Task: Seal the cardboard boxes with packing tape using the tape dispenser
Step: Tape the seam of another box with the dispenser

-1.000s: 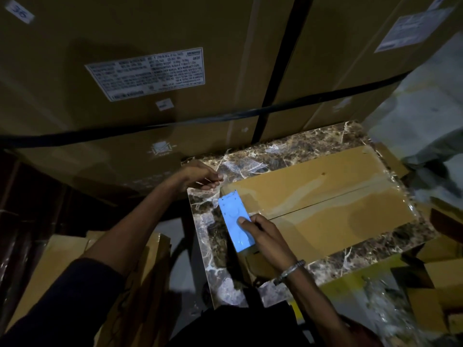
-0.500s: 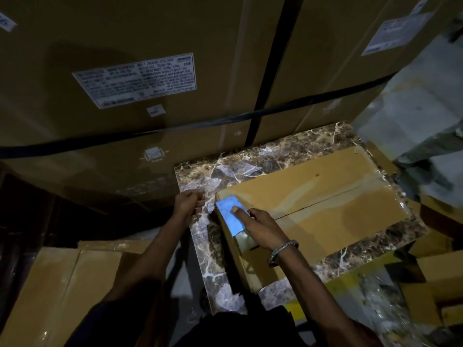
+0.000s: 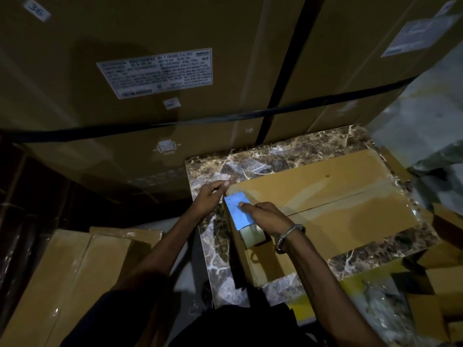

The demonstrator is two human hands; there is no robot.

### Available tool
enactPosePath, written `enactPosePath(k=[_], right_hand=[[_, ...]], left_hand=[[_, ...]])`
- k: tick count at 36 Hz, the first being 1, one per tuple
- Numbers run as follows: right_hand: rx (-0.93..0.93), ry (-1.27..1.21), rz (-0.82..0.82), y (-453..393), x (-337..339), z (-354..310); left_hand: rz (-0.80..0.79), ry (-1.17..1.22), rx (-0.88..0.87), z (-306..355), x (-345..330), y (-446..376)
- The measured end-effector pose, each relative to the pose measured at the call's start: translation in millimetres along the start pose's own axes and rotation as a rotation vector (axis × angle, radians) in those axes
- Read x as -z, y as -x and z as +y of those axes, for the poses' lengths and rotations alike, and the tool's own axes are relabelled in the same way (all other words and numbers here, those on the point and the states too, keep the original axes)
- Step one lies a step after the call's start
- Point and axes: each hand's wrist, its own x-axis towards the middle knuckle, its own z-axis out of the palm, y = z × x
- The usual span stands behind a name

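Note:
A flat brown cardboard box (image 3: 338, 204) lies on a marble-patterned table (image 3: 275, 156), its two top flaps meeting at a centre seam. My right hand (image 3: 265, 217) grips the blue tape dispenser (image 3: 236, 212) at the box's near-left end, with the tape roll (image 3: 253, 235) hanging over the box's side. My left hand (image 3: 210, 196) rests at the box's left corner, fingers curled against the edge beside the dispenser's front. What the left fingers pinch is hidden.
Huge strapped cartons (image 3: 150, 83) with white labels rise right behind the table. Flat taped cartons (image 3: 75, 271) lie on the floor at the left. More cardboard pieces and plastic wrap (image 3: 388, 309) crowd the lower right.
The dispenser has moved from above the seam end down over the box's left edge. My left hand came from the far corner to the edge beside it.

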Motion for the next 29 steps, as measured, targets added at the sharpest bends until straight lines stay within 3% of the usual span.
enactPosePath(k=[4, 10, 18, 23, 29], right_hand=[[-0.035, 0.035, -0.040, 3.5, -3.4, -8.9], [-0.043, 0.081, 0.004, 16.5, -11.2, -10.6], [-0.205, 0.047, 0.007, 59.8, -13.3, 40.8], [-0.219, 0.009, 0.011, 49.1, -19.5, 40.3], [-0.259, 0.036, 0.009, 41.0, -17.0, 42.5]], left_hand=[[0.040, 0.061, 0.033, 8.6, -11.5, 5.8], [0.014, -0.062, 0.002, 5.8, -5.0, -0.1], [0.004, -0.063, 0.039, -7.5, -0.9, -12.9], [0.030, -0.109, 0.079, -17.9, -5.6, -17.8], [-0.043, 0.358, 0.361, 8.1, -15.8, -12.6]])
